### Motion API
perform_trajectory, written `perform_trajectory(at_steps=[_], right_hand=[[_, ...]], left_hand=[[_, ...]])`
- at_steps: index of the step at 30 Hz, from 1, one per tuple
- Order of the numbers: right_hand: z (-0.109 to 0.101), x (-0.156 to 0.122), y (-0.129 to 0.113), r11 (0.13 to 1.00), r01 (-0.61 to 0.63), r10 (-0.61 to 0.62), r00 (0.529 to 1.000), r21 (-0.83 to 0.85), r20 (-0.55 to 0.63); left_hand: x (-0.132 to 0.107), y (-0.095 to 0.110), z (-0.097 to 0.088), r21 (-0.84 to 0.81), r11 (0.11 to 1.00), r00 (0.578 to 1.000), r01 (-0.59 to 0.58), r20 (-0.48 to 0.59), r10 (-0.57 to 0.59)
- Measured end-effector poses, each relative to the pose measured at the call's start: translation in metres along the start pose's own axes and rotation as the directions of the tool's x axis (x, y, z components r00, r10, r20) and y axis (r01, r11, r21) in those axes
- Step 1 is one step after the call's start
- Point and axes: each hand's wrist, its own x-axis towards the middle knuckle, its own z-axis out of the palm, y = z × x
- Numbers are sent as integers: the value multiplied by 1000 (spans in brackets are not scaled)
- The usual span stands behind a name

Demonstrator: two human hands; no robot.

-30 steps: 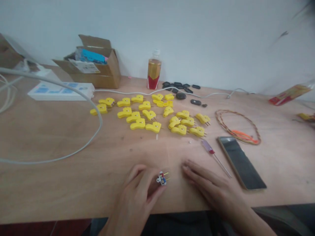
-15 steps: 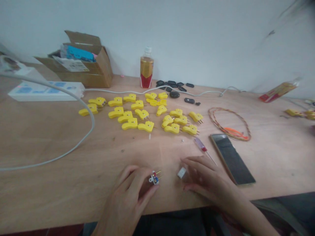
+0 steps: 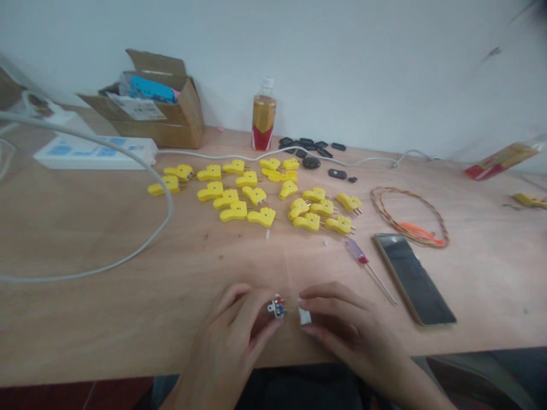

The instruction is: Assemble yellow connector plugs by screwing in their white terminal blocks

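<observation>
small brass-pinned connector [image 3: 277,307], near middle of wooden surface [image 3: 106,319] | left hand [image 3: 228,336]: grip pinching it | right hand [image 3: 348,324]: grip pinching white block [image 3: 305,316], just right of connector | far: yellow plug housings [image 3: 233,211] | right: screwdriver [image 3: 363,264], smartphone [image 3: 412,279]

A pale plywood table [image 3: 106,319] carries yellow plastic plug housings [image 3: 233,211] at its centre, a white power strip [image 3: 92,154] at ten o'clock, a brown cardboard box [image 3: 171,134] at eleven, and a black glass-faced smartphone [image 3: 412,279] at four.
</observation>
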Motion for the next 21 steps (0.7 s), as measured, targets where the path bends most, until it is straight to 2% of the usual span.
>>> perform_trajectory(at_steps=[4, 8, 12, 15, 21], right_hand=[[9, 9, 0, 998, 26, -25, 999, -49, 28], [8, 12, 6, 987, 42, -51, 997, -158, -50], [8, 14, 2, 995, -20, 14, 998, -98, -59], [22, 18, -9, 997, -72, 71, 997, -27, -41], [51, 26, -21, 997, -74, 73, 995, -18, -70]], left_hand=[[1, 1, -1, 7, 1000, 1000, -1, 17, 1], [4, 6, -4, 36, 999, 999, -13, 31, 12], [6, 10, -6, 78, 995, 998, -64, -10, 65], [6, 10, -5, 99, 990, 995, -98, -26, 101], [0, 5, -2, 57, 997, 998, -55, 15, 54]])
